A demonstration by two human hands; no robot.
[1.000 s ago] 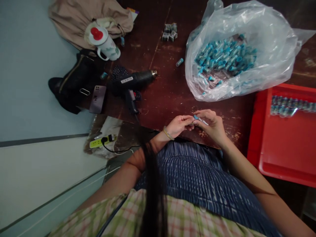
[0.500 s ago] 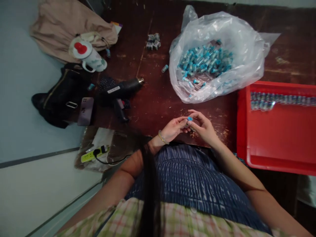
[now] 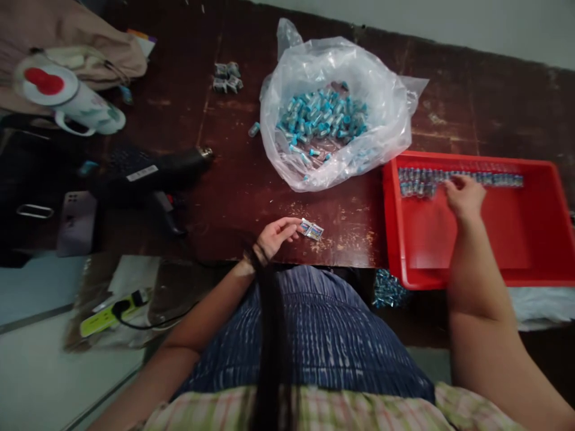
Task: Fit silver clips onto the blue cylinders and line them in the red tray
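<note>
Between its thumb and fingers my left hand (image 3: 279, 235) pinches small printed labels (image 3: 312, 230) over the front of the dark table. My right hand (image 3: 466, 194) reaches into the red tray (image 3: 476, 276), its fingers bent together at the rows of small vials (image 3: 417, 181) along the far wall. What those fingers hold, if anything, is too small to tell. Behind my hands, an open clear plastic bag (image 3: 386, 111) contains many blue-capped vials (image 3: 321, 117). One loose vial (image 3: 254, 129) lies left of the bag.
Stacks of small labels (image 3: 227, 78) lie at the back. On the left are a black heat gun (image 3: 166, 170), a phone (image 3: 77, 222), a lidded mug (image 3: 96, 111) and a beige cloth bag (image 3: 90, 27). A green power strip (image 3: 105, 318) sits lower left.
My right hand has moved from beside my left hand to the tray, and the blue-capped piece between them is gone from there. Labels now show in my left hand. The view has shifted right.
</note>
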